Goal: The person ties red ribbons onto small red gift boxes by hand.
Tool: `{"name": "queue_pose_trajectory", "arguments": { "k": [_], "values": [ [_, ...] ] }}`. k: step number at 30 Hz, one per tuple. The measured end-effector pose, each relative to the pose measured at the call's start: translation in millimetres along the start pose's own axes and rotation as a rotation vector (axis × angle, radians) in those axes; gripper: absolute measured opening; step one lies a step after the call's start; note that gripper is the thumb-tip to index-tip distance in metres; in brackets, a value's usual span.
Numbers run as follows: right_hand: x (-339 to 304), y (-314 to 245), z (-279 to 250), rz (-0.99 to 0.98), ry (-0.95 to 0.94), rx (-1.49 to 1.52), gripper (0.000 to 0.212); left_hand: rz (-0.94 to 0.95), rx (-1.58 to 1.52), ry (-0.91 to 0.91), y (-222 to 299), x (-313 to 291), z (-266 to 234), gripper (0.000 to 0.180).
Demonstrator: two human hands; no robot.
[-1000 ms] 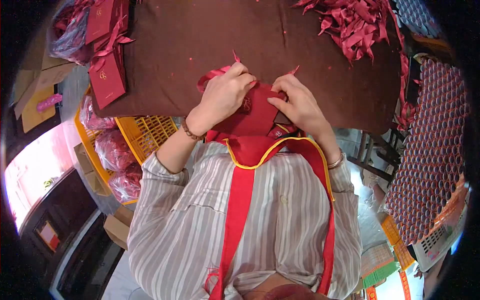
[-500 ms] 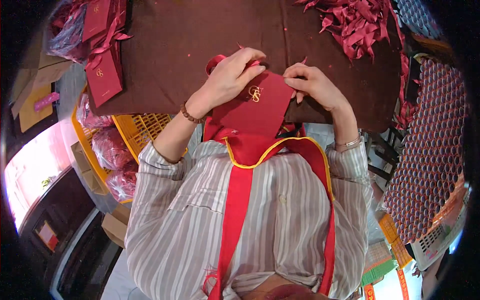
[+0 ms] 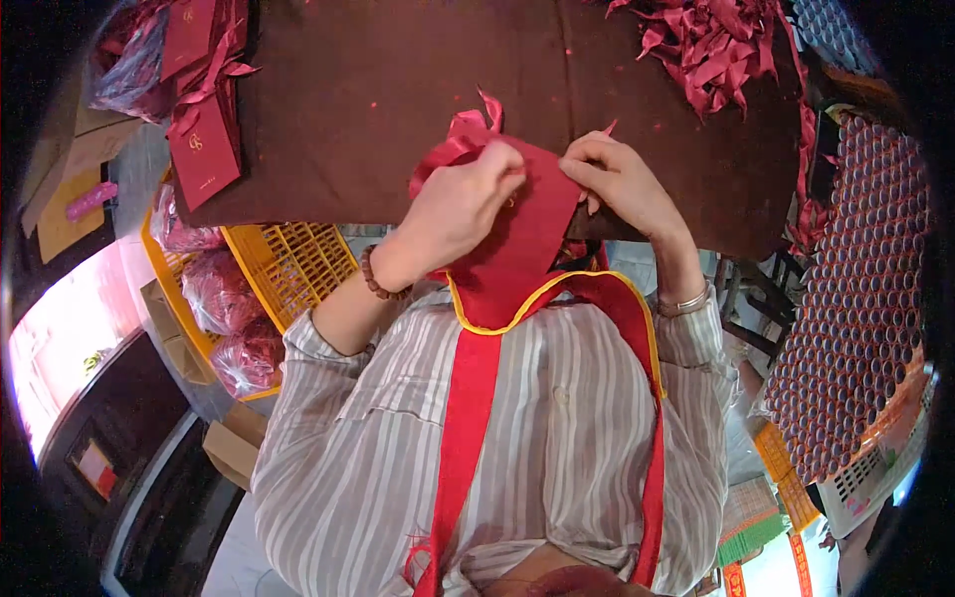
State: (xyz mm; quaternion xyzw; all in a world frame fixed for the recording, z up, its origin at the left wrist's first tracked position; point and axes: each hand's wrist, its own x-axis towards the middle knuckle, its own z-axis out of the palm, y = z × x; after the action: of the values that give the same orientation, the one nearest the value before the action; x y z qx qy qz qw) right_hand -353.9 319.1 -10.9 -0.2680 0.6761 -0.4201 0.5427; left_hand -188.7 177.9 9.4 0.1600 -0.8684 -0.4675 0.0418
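A flat red paper bag (image 3: 532,224) with gold print lies at the near edge of the table, tilted toward my chest. My right hand (image 3: 629,184) pinches its upper right corner between thumb and fingers. Over its left part, my left hand (image 3: 460,209) is closed, covering most of the gold print; whatever its fingers grip is hidden. A shiny red ribbon (image 3: 468,129) loops out beyond the left hand, one end pointing away from me. A small red ribbon tip (image 3: 610,127) shows just past the right hand.
Brown cloth covers the table (image 3: 398,70). Similar red bags (image 3: 206,149) are stacked at its left edge; a heap of red ribbons (image 3: 711,50) lies far right. Yellow crates (image 3: 298,264) with plastic-wrapped bundles (image 3: 219,289) stand left below. Rows of small round-topped items (image 3: 856,298) fill the right side.
My left hand has closed and turned over the bag's front, hiding most of the print. More ribbon now stands out beyond it. The right hand keeps its corner pinch.
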Motion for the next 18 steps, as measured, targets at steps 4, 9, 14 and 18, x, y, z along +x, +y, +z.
{"name": "queue_pose_trajectory", "arguments": {
  "k": [4, 9, 14, 18],
  "values": [
    [-1, 1, 4, -0.042, 0.039, -0.089, 0.020, 0.091, 0.070, -0.024, -5, -4, 13, 0.015],
    [-2, 5, 6, -0.085, -0.025, -0.067, 0.019, 0.078, 0.112, 0.090, -7, -4, 23, 0.014],
    [-2, 7, 5, -0.104, -0.043, -0.056, 0.019, 0.113, 0.220, 0.160, -5, -1, 26, 0.013],
    [-4, 4, 5, -0.111, -0.039, -0.046, 0.020, 0.121, 0.305, 0.178, -4, 3, 30, 0.015]
  ]
}}
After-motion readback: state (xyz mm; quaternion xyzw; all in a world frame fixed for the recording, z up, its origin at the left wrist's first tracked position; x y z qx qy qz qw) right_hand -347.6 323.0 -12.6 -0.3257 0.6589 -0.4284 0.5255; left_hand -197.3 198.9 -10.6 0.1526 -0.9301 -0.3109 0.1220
